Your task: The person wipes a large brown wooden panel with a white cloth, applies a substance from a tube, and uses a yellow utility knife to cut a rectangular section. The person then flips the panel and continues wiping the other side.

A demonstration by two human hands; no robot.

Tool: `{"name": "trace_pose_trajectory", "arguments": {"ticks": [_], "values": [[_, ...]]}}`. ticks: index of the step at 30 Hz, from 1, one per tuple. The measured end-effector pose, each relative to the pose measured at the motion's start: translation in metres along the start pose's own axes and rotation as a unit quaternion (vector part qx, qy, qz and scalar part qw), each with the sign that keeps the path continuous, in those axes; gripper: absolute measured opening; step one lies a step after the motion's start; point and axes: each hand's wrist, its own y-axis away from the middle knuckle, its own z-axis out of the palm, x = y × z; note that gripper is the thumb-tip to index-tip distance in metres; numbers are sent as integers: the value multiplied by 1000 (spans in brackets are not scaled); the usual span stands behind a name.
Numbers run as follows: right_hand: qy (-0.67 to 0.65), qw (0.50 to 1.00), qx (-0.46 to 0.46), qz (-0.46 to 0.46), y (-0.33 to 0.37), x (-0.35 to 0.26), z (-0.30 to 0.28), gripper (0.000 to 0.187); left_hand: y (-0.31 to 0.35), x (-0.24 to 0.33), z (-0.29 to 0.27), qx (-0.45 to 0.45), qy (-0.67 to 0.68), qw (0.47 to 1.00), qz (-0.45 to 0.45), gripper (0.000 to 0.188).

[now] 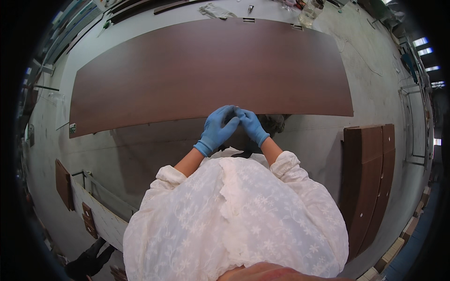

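A large dark-brown flat panel (211, 70) lies across the work surface in front of me. My left hand (217, 129) and my right hand (252, 125), both in blue gloves, meet at the middle of the panel's near edge. The left fingers bend over toward the right hand, its thumb pointing the same way. On the right hand the fingers are curled in. Both sets of fingertips come together, and whatever they may pinch is hidden or too small to name. A small green-and-white label (72, 128) sits at the panel's near left corner.
Tall brown boards (368, 173) stand at my right. Beyond the panel lie a white cloth (215, 10) and a clear plastic container (311, 13). A low bench (101, 213) with brown pieces is at the lower left, near another person's dark-clad legs (89, 260).
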Motion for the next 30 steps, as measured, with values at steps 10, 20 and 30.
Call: {"name": "trace_pose_trajectory", "arguments": {"ticks": [10, 20, 30], "values": [[241, 969, 23, 43, -48, -7, -94, 39, -19, -62, -14, 146, -85, 978, -123, 45], [286, 956, 32, 55, -125, -47, -169, 30, -101, -100, -23, 207, -348, 900, -161, 51], [442, 860, 51, -250, -333, -126, -111, 22, -260, -199, -112, 183, -482, 847, -131, 68]]}}
